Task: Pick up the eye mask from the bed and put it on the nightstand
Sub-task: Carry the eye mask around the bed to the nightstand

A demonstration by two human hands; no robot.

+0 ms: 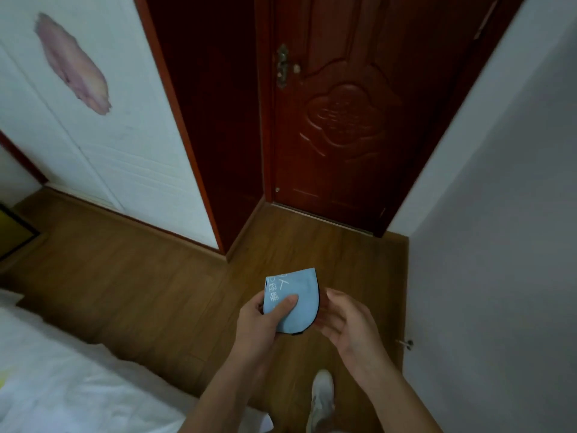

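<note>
The eye mask (pixel 301 296) is light blue with white print and a black edge, folded in half and held upright over the wooden floor. My left hand (pixel 260 320) grips it, with the thumb pressed on its front face. My right hand (pixel 345 320) is just to the right of the mask with its fingers curled and apart; its fingertips are close to the mask's black edge, and I cannot tell whether they touch it. The bed (pixel 62 379), with white bedding, lies at the lower left. No nightstand is in view.
A dark red wooden door (pixel 343 120) stands shut straight ahead. A white wardrobe (pixel 103 126) with a pink motif is on the left, a white wall (pixel 499 245) on the right. A shoe (pixel 321 398) shows on the floor (pixel 140 292) below my hands.
</note>
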